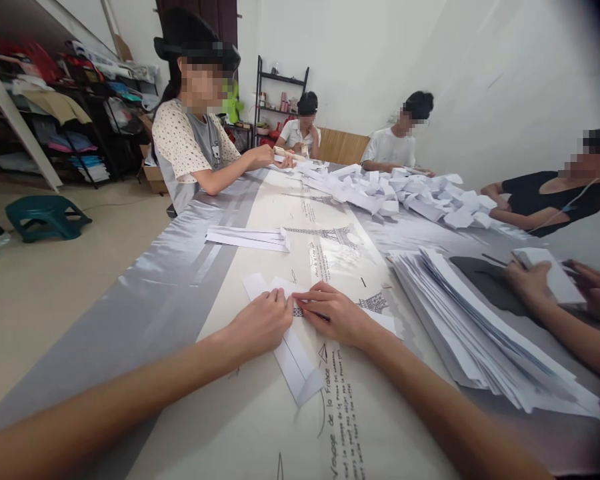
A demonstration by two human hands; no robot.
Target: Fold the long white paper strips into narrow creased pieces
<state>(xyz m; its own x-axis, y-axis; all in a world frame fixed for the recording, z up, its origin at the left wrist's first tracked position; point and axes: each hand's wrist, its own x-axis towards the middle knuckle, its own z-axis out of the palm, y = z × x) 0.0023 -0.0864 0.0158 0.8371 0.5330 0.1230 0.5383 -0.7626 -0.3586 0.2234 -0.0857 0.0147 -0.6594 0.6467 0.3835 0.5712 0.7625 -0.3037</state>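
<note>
My left hand [270, 320] is closed on a folded white paper strip [296, 370], which runs from behind the fingers down toward me. Its fingertips press together near the strip's upper part. Close against it on the right, my right hand [333, 312] pinches at the paper's edge with its fingertips; another white paper piece [384, 323] sticks out beyond that hand. Both hands rest low over the printed tablecloth [260, 413]. The exact fold between the fingertips is hidden.
Folded strips [250, 238] lie ahead on the left. A tall stack of white sheets [485, 327] stands at the right. Farther back is a heap of folded papers [400, 193]. Several people sit around the table, one handling a white block [550, 275].
</note>
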